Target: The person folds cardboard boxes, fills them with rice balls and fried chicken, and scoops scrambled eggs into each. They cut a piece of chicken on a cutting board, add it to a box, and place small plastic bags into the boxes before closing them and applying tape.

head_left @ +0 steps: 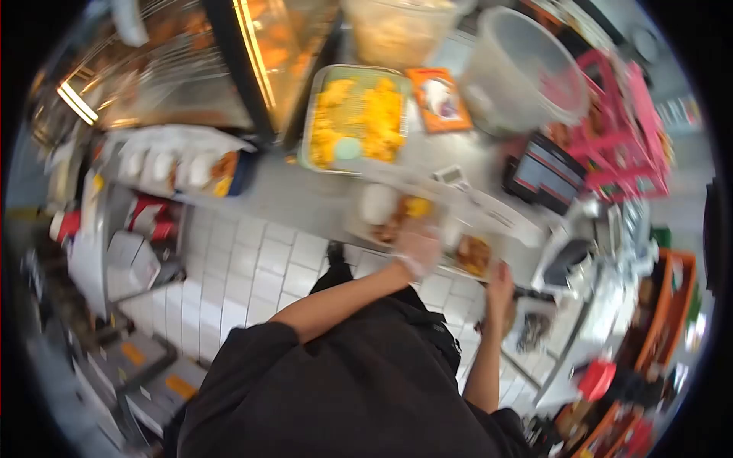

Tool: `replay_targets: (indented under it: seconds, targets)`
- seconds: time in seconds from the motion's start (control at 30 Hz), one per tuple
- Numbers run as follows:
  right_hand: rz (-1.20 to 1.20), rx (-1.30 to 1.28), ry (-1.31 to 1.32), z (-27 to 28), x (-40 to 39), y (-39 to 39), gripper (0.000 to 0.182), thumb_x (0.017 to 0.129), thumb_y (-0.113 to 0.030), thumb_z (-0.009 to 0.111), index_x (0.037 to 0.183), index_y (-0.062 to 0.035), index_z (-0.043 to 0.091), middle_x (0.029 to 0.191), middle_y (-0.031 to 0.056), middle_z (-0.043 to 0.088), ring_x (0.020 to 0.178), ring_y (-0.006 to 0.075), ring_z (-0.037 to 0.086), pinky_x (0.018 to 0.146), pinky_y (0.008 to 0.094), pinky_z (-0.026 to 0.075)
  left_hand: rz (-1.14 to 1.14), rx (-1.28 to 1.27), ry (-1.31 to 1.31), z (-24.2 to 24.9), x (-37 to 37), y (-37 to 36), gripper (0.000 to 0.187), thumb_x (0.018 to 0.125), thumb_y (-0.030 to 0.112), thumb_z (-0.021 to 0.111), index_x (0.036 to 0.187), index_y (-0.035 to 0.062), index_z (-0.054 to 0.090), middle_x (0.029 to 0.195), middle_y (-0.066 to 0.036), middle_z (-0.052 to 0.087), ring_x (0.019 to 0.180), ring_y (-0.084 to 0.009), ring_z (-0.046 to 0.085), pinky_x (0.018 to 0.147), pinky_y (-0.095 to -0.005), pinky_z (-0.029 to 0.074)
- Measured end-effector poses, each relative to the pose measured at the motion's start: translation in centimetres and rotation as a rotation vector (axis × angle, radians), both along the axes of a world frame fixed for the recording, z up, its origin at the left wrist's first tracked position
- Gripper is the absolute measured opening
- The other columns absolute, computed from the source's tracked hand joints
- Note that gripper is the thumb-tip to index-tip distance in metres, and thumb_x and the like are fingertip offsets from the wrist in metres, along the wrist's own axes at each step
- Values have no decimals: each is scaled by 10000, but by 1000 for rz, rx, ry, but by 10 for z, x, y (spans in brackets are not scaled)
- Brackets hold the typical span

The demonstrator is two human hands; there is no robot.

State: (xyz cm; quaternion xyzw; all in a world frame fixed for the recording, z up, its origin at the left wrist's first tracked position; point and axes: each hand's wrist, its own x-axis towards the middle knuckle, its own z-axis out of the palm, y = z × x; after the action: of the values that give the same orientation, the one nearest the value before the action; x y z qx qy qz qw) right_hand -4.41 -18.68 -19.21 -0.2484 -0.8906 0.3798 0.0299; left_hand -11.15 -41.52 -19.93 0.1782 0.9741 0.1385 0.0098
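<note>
My left hand (418, 248), in a clear glove, is over an open food box (366, 238) on the counter's front edge. White mounds that look like rice (377, 204), brown food pieces (473, 255) and a bit of yellow food (418, 207) lie in its compartments. Motion smears the fingers, which touch or hover just above the brown food. At the box's right end, my right hand (500, 294) grips the edge with the thumb upward. Behind the box stands a metal tray (311, 130) of yellow food with a pale round object (347, 148) in it.
Filled boxes (221, 187) stand at the left below a lit glass cabinet (175, 61). Behind are an orange packet (439, 99), a clear tub (519, 69) and another tub of pale food (397, 34). A dark screen device (546, 172) and pink basket (630, 130) stand right.
</note>
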Motion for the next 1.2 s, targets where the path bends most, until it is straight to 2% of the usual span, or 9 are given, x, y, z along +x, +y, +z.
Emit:
replay_targets:
  seconds: [0.23, 0.33, 0.4, 0.53, 0.63, 0.77, 0.83, 1.1, 1.2]
  targets:
    - [77, 394, 53, -18, -18, 116, 401, 997, -332, 502, 1091, 39, 618, 964, 169, 660, 876, 243, 609, 820, 352, 477, 98, 450, -164, 106, 6, -38, 285, 871, 305, 566, 972, 60, 671, 902, -136, 657, 860, -333, 612, 752, -458, 452]
    - [6, 499, 92, 68, -25, 50, 348, 991, -287, 532, 1134, 23, 601, 953, 132, 651, 869, 215, 605, 828, 345, 484, 351, 463, 314, 84, 33, -171, 197, 859, 247, 600, 902, 56, 582, 782, -123, 611, 808, -337, 588, 707, -457, 451]
    - [186, 39, 101, 112, -41, -27, 291, 986, -231, 551, 1165, -4, 589, 941, 88, 635, 837, 163, 596, 768, 311, 499, 549, -268, 435, 37, 67, -300, 129, 873, 182, 568, 961, 87, 575, 861, -104, 619, 756, -336, 582, 664, -456, 457]
    - [709, -567, -112, 109, -76, -215, 232, 989, -181, 537, 1162, -37, 592, 917, 36, 635, 780, 81, 565, 677, 231, 488, 1039, -178, 335, 64, 49, -488, 160, 864, 154, 571, 984, 65, 631, 891, -159, 683, 738, -356, 642, 665, -463, 494]
    - [957, -802, -360, 53, -105, -378, 258, 995, -189, 519, 1203, -39, 549, 935, 68, 663, 749, 100, 593, 646, 245, 500, 864, -223, 252, 64, 5, -551, 158, 846, 188, 574, 813, 56, 654, 794, -187, 659, 748, -383, 637, 680, -477, 489]
    - [1005, -274, -34, -12, -126, -524, 432, 959, -295, 551, 1205, 49, 468, 814, 129, 685, 661, 209, 676, 619, 330, 531, 717, 81, 158, 42, -29, -559, 166, 837, 194, 567, 758, 57, 621, 765, -185, 647, 732, -378, 635, 680, -473, 488]
    - [797, -297, -222, -6, -125, -539, 425, 926, -242, 523, 1133, 116, 428, 820, 301, 653, 784, 498, 627, 679, 528, 507, 683, 44, 219, 26, -27, -549, 165, 830, 208, 578, 756, 69, 624, 762, -194, 639, 740, -372, 636, 692, -465, 494]
    - [674, -171, -279, 24, -86, -378, 317, 916, -210, 540, 1045, 79, 536, 802, 282, 652, 782, 469, 634, 674, 514, 492, 441, 311, 277, -9, 3, -420, 178, 796, 130, 608, 931, 22, 648, 845, -214, 629, 798, -393, 619, 700, -490, 490]
    - [656, 222, -14, 90, -120, -338, 179, 913, -155, 595, 963, 9, 647, 818, 156, 685, 673, 317, 665, 635, 392, 515, 555, 334, 226, -1, -8, -395, 246, 781, 106, 619, 1009, 12, 632, 895, -215, 627, 839, -396, 614, 734, -494, 495]
